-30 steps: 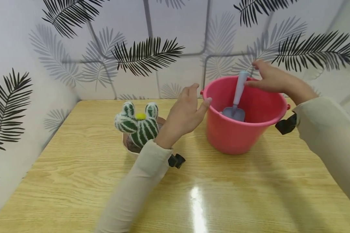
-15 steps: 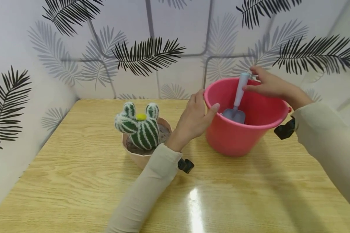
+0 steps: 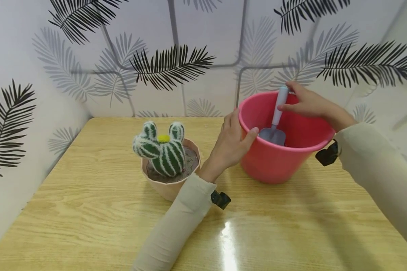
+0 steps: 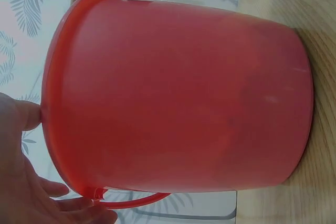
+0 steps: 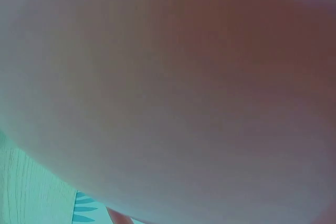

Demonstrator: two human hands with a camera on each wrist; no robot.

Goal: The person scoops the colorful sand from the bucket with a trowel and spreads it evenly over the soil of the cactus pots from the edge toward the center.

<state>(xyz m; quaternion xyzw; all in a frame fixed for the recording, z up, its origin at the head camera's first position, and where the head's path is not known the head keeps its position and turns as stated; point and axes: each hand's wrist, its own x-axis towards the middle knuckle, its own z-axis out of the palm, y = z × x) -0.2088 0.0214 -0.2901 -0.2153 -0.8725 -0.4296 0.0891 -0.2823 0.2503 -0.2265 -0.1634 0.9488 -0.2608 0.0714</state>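
Observation:
A garden trowel (image 3: 280, 103) with a pale handle and grey blade leans upright inside a pink bucket (image 3: 268, 162). My right hand (image 3: 306, 101) is at its handle, the thumb against the side and the index finger by the top end; the other fingers are largely hidden. My left hand (image 3: 228, 141) lies along the bucket's left rim. In the left wrist view, the left thumb (image 4: 31, 115) touches the rim and the fingers reach past the handle joint of the bucket (image 4: 173, 98). A blurred, curved surface fills most of the right wrist view.
A toy cactus (image 3: 167, 158) with a yellow flower stands in a peach pot (image 3: 166, 190) left of the bucket, close to my left forearm. The wooden table (image 3: 98, 226) meets a leaf-patterned wall (image 3: 203, 94) at the back. Dark wrist cameras sit under both cuffs.
My left hand has moved right, from beside the cactus to the bucket's rim. My right hand has come lower and left, closer to the trowel's handle. The trowel stays leaning in the bucket.

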